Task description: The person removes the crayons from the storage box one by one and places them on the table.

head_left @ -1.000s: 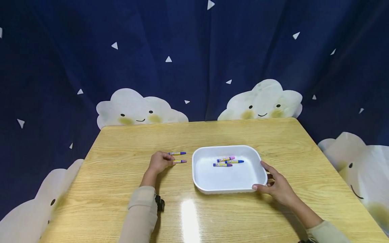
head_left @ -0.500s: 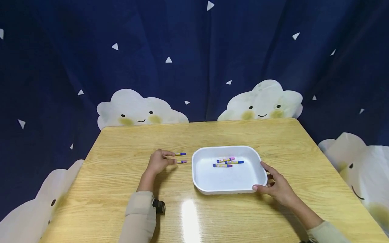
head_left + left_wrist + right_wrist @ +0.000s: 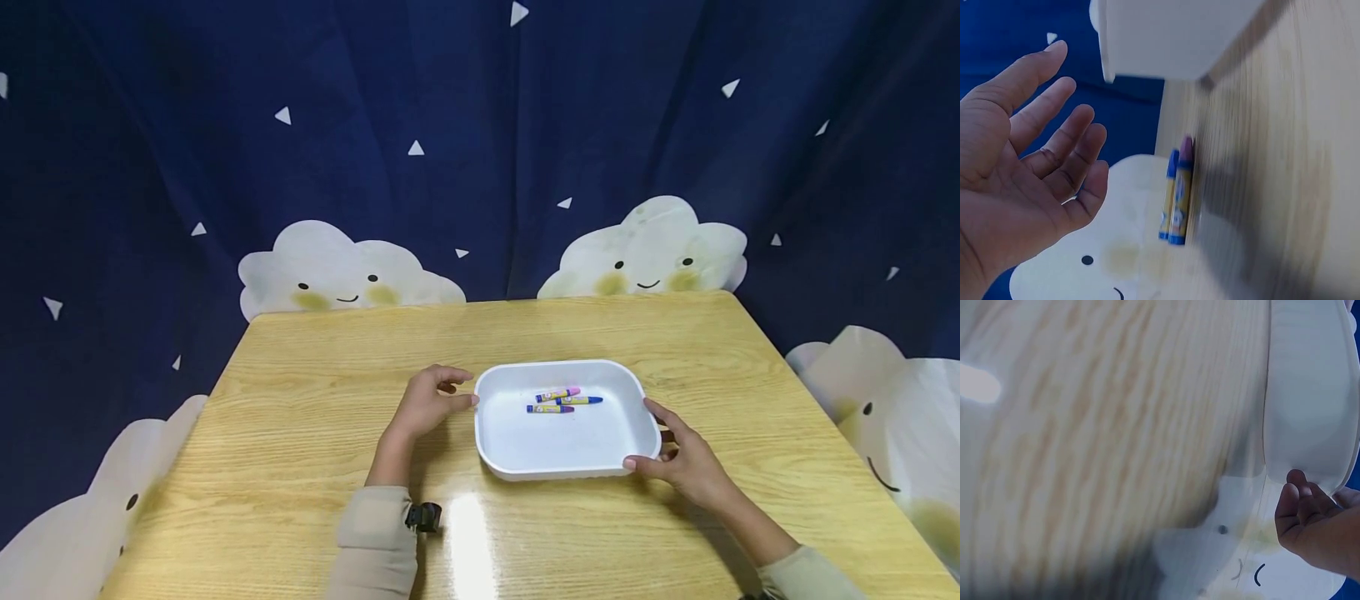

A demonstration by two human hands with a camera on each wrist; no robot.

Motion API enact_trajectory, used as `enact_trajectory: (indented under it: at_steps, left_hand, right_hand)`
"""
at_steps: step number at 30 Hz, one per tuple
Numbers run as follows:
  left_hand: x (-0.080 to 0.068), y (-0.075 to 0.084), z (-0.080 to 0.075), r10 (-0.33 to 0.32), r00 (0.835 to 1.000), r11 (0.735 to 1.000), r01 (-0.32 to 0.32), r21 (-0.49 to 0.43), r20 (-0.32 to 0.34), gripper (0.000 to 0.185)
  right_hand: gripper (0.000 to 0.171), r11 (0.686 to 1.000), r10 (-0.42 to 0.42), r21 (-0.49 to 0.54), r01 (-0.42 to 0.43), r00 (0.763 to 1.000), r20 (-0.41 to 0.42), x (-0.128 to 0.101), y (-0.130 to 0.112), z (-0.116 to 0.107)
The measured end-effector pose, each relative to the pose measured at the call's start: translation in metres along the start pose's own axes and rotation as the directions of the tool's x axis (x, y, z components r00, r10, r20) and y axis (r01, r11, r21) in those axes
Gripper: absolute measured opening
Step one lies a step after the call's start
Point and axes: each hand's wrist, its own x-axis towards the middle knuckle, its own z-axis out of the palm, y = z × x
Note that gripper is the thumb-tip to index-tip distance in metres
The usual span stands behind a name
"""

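A white rectangular tray (image 3: 525, 446) sits on the wooden table, holding a pink crayon (image 3: 558, 394), a blue crayon (image 3: 583, 401) and a purple crayon (image 3: 551, 409). My left hand (image 3: 426, 404) hovers at the tray's left end, its fingertips right at the rim and its fingers relaxed. In the left wrist view nothing is in that hand (image 3: 1029, 150). Beyond it, a purple crayon (image 3: 1181, 194) and a blue crayon (image 3: 1169, 194) lie side by side on the table; the hand hides both in the head view. My right hand (image 3: 686, 458) grips the tray's near right corner, thumb on the rim.
The light wooden table (image 3: 300, 358) extends around the tray on all sides. Behind it hangs a dark blue curtain (image 3: 480, 167) printed with clouds and white triangles. A bright light reflection (image 3: 470, 542) lies on the tabletop in front of the tray.
My left hand was at the two loose crayons left of the tray; it has moved right to the tray's left rim. My right hand has stayed at the tray's corner.
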Motion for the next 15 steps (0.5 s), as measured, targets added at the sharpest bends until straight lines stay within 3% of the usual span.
enact_trajectory:
  at_steps: [9,12,15]
  left_hand:
    - [0.003,0.012,0.022,0.045,0.999,0.998,-0.043,-0.050,0.029,0.035]
    - [0.000,0.034,0.027,0.080,0.996,0.993,-0.076,-0.086,0.043,0.035]
    - [0.006,0.038,0.036,0.090,0.994,0.990,-0.082,-0.115,0.067,0.037]
  right_hand:
    - [0.096,1.000,0.002,-0.023,-0.002,1.000,0.002,0.001,-0.001,-0.001]
    - [0.095,1.000,0.004,-0.023,-0.004,1.000,0.000,0.001,-0.002,-0.001]
    - [0.095,1.000,0.002,-0.029,-0.002,1.000,-0.003,0.000,-0.002,-0.001]
